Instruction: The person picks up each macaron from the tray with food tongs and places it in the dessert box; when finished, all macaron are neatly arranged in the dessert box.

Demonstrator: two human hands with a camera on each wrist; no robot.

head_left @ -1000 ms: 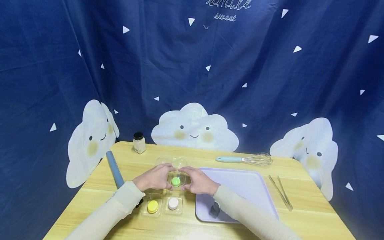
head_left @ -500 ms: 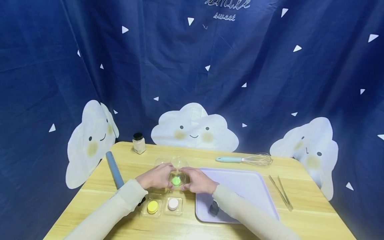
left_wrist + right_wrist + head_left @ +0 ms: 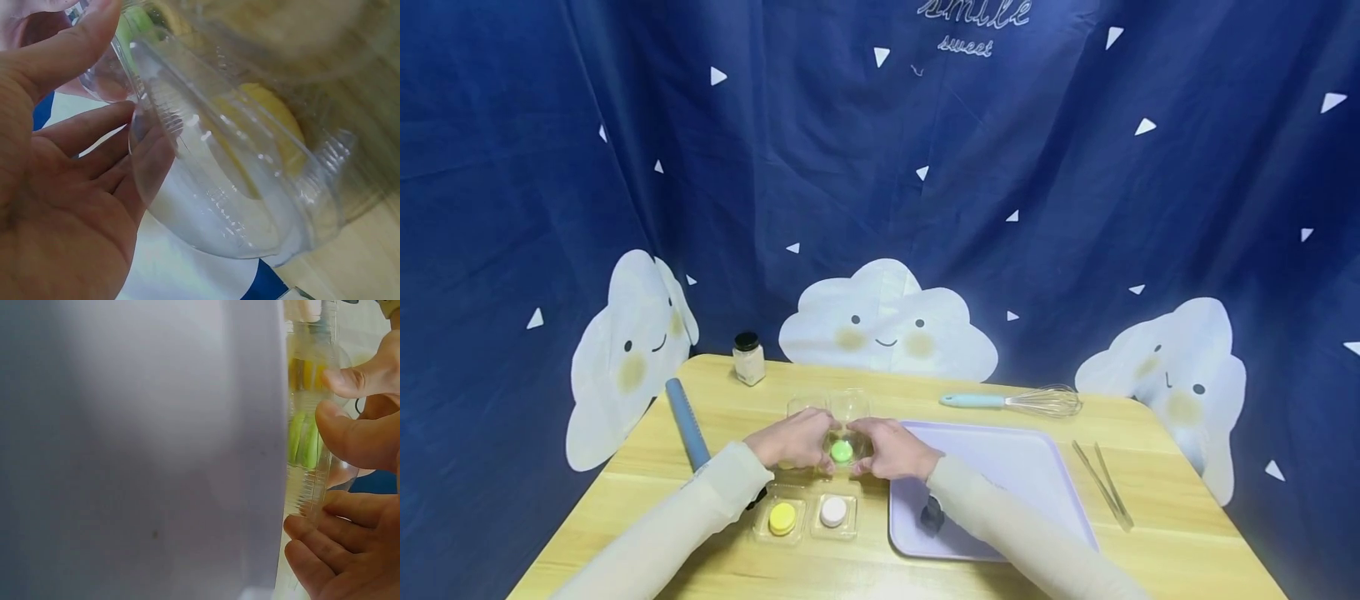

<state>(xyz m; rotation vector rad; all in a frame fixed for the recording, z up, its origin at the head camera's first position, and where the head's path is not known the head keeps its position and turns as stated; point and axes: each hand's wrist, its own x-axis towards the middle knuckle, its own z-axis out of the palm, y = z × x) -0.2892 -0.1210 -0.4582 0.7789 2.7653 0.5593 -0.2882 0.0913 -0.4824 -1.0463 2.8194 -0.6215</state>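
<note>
My left hand (image 3: 793,442) and right hand (image 3: 895,450) face each other over a clear plastic clamshell box (image 3: 306,494) with a green macaron (image 3: 842,452) inside. Thumb and fingers of each hand pinch a side of it. In the right wrist view, the green macaron (image 3: 304,440) shows on edge through the plastic near my right thumb. A clear domed piece (image 3: 212,206) stands by my left fingers, with a yellow macaron (image 3: 269,125) visible through it. Nearer me, a yellow macaron (image 3: 782,518) and a pale pink macaron (image 3: 832,511) lie in clear trays.
A lilac tray (image 3: 1000,467) lies at the right, partly under the right sleeve. Beyond it are a whisk (image 3: 1011,401) and metal tongs (image 3: 1103,486). A blue rod (image 3: 687,423) lies left. A black-lidded jar (image 3: 748,360) stands at the back left.
Both hands stay on the clear box over the green macaron. They have drawn slightly closer together. The surrounding objects have not moved.
</note>
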